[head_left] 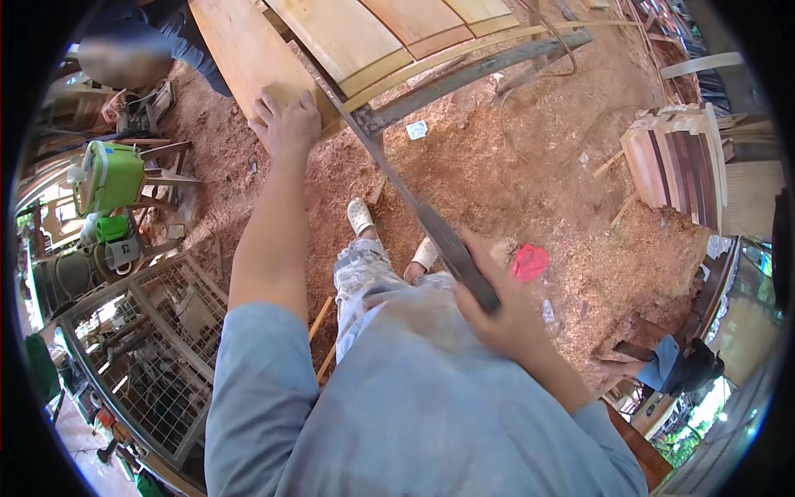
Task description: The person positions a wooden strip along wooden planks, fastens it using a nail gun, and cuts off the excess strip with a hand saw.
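My left hand (288, 124) lies over the near end of a long pale wooden board (248, 50), its fingers bent on the upper face. Whatever is beneath that end is hidden. In my right hand (497, 311) is the thick dark handle of a long, narrow tool (447, 244). It runs up and left toward the gap between this board and the neighbouring panels (339, 33); its far end is hard to separate from the frame, and I cannot tell its exact kind. Those panels rest on a wooden frame (472, 83), right of the board.
Shavings cover the ground (497, 166). A person's blue sleeve (195, 45) is by the board's far side. At left are a green box (110, 176) and a wire-mesh cage (149, 315); at right, stacked boards (675, 166). A red cloth-like piece (530, 262) lies on the ground.
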`<move>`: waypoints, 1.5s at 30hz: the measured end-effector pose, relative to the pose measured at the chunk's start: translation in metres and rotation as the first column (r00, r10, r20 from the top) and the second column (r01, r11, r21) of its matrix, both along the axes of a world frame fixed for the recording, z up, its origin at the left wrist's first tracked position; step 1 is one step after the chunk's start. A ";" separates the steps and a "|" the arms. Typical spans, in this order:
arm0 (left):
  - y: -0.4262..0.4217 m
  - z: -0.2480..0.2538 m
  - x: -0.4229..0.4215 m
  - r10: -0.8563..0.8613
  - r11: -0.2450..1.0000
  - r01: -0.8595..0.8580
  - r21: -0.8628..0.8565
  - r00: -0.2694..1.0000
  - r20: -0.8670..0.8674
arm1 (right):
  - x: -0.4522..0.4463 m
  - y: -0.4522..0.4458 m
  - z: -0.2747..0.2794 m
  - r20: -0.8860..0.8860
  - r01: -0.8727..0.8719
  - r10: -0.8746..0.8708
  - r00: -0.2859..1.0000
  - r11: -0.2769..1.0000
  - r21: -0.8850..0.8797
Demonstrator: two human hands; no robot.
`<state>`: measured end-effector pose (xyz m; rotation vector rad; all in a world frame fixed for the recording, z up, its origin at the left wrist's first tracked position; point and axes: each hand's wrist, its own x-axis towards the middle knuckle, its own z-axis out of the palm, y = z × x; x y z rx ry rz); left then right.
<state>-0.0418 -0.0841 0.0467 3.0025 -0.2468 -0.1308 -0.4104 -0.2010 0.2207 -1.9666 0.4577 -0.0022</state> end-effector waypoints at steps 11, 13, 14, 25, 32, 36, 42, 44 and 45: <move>0.011 -0.012 0.007 -0.062 0.998 0.062 0.010 0.994 0.093 | 0.078 0.005 -0.035 -0.011 0.058 -0.057 0.998 0.991 0.121; 0.004 -0.008 -0.001 -0.015 1.000 0.016 -0.021 1.000 0.019 | 0.041 0.004 -0.008 -0.109 0.077 -0.061 0.992 0.985 0.152; 0.001 -0.007 -0.002 -0.005 1.000 0.006 -0.027 1.000 0.015 | 0.008 0.002 -0.001 -0.053 0.031 -0.028 0.998 0.998 0.059; -0.001 0.013 0.036 -0.118 0.945 0.101 -0.311 0.992 -0.036 | 0.104 0.002 -0.036 0.016 0.046 -0.048 0.999 0.991 0.122; -0.087 0.047 0.049 -0.694 0.706 0.707 0.028 0.699 -0.173 | 0.110 0.000 0.005 -0.271 0.109 -0.039 0.962 0.963 0.248; -0.095 0.029 0.063 -0.720 0.654 0.746 0.124 0.664 -0.202 | 0.024 0.006 0.026 -0.068 0.048 -0.048 0.997 0.999 -0.006; -0.115 0.056 0.053 -0.710 0.578 0.801 0.159 0.589 -0.387 | -0.001 -0.003 0.031 -0.139 0.052 -0.038 0.990 0.994 0.098; -0.121 0.063 0.038 -0.708 0.522 0.834 0.179 0.540 -0.455 | 0.066 0.003 -0.010 -0.091 0.092 -0.080 0.993 0.985 0.144; -0.122 0.059 0.035 -0.711 0.518 0.836 0.178 0.537 -0.454 | 0.088 0.003 -0.026 -0.026 0.084 -0.081 0.996 0.983 0.162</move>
